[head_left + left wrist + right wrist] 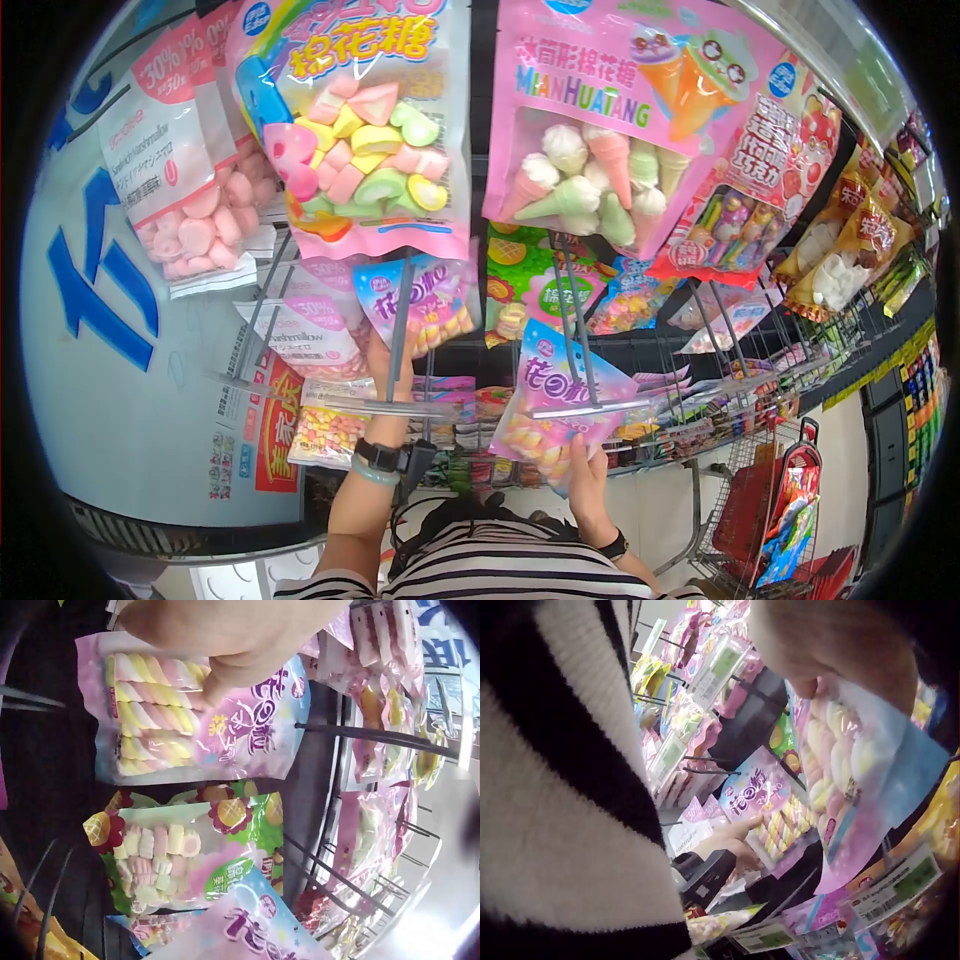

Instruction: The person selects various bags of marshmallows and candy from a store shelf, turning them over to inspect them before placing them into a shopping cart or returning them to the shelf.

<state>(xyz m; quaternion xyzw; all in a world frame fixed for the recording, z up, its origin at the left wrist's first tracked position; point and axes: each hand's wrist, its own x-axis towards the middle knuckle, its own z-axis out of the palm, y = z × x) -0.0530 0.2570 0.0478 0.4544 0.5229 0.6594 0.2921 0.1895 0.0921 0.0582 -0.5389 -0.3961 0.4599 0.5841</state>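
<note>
My left hand (pixel 390 370) reaches between the rack's hooks and holds a pink-and-blue bag of twisted marshmallows (pixel 435 300) by its side. In the left wrist view, the thumb lies over the front of this bag (pixel 150 712), which hangs flat at a hook. Lower and to the right, my right hand (pixel 590 485) pinches a matching marshmallow bag (pixel 545 440), thumb in front and the other fingers hidden behind. That bag is tilted and overlaps a metal hook in the head view. Yellow, pink and white twists show through the right bag's window (pixel 847 772).
Larger marshmallow bags (pixel 360 150) and a pink cone-marshmallow bag (pixel 600 130) hang above. A green marshmallow bag (pixel 172 855) hangs between the two matching bags. Wire hooks and price tags (pixel 896 885) jut out toward me. A red shopping cart (pixel 770 490) stands at right.
</note>
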